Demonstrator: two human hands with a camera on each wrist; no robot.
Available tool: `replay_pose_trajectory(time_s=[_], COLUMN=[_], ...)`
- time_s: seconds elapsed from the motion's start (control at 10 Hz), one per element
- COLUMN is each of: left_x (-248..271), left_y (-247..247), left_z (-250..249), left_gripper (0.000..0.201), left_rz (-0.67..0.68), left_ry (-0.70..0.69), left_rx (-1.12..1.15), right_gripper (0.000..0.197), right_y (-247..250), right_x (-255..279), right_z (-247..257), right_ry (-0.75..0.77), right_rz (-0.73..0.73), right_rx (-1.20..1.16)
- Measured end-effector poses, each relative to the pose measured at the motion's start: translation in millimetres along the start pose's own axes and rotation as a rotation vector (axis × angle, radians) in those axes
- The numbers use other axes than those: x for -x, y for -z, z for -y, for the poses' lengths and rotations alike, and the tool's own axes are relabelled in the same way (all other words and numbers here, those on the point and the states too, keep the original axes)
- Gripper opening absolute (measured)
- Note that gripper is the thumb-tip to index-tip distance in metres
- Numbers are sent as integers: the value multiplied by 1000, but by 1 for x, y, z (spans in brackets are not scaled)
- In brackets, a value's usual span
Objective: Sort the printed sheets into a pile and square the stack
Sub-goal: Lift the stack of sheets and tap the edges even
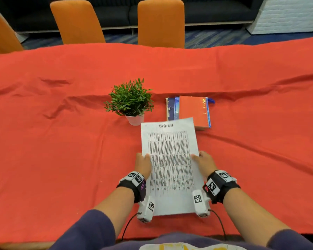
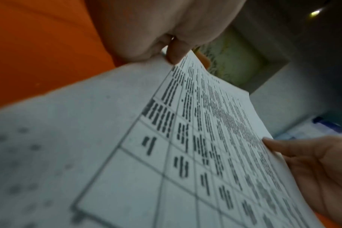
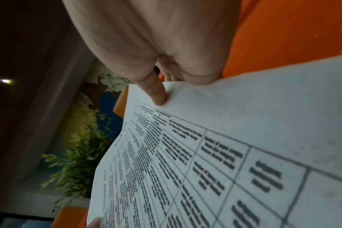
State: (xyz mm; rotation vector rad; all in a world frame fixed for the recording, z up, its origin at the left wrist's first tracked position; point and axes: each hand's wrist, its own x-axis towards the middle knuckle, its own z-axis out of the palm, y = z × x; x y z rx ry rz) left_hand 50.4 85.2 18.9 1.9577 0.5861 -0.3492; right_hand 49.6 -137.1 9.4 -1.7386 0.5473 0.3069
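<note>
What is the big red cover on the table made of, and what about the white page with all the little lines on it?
The big red table cover looks like matte woven cloth: it lies in soft wrinkles and folds. The white printed sheet looks like thin plain paper: it bends gently where the left hand and right hand pinch its side edges, and dark print covers it. Whether more sheets lie beneath is unclear.

The sheets [image 1: 170, 165] hide both hands' fingers; printed table text stays illegible.

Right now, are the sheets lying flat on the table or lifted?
Lifted. The sheets are pinched along both side edges by the left hand and the right hand, and the left wrist view shows their underside clear of the red tablecloth.
</note>
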Motion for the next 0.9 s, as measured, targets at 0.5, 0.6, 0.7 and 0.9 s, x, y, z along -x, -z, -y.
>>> replay_pose_trajectory(time_s=[0.5,0.6,0.7,0.9], left_x=[-39,-40,-36,-36], left_y=[-35,-41,-46,-41], left_z=[33,34,32,28], left_gripper=[29,27,29,35], left_rz=[-131,-208,-252,-246], left_ry=[255,278,291,293], left_rx=[-235,-265,-329,-382], right_gripper=[3,10,13,18], right_y=[-23,-26,-30,-35], right_x=[-25,-22,-23,-44], right_z=[-37,-36,-41,-64], right_ry=[-106,-84,-46,-31], right_rz=[-51,-100,-144,-183], right_rx=[351,362,404,464])
